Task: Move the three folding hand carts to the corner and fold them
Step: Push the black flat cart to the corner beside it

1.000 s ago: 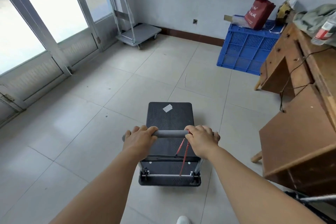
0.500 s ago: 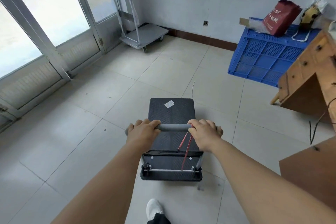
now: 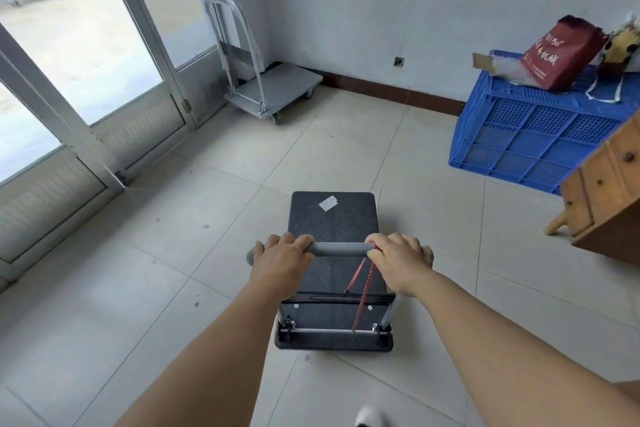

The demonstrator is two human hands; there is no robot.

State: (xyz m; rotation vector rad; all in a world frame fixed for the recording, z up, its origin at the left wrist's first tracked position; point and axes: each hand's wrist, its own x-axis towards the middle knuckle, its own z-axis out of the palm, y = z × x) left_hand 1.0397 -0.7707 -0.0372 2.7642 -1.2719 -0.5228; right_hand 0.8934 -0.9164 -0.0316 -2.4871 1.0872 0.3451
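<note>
A small black folding hand cart (image 3: 333, 218) stands on the tiled floor right in front of me, its handle upright. My left hand (image 3: 281, 262) grips the left end of its grey padded handle bar (image 3: 343, 248). My right hand (image 3: 398, 260) grips the right end. A red cord (image 3: 363, 291) hangs from the bar down to the deck. A second cart, silver with a tall looped handle (image 3: 277, 88), stands unfolded in the far corner by the glass doors. No third cart shows.
Glass doors (image 3: 86, 45) run along the left. A blue plastic crate (image 3: 540, 135) with a red bag (image 3: 561, 52) on top sits at the right wall. A wooden desk (image 3: 609, 191) juts in from the right. Open tiled floor lies between me and the corner.
I have pushed the black cart forward towards the corner. The silver cart and blue crate look nearer, and the desk has slid off to the right.
</note>
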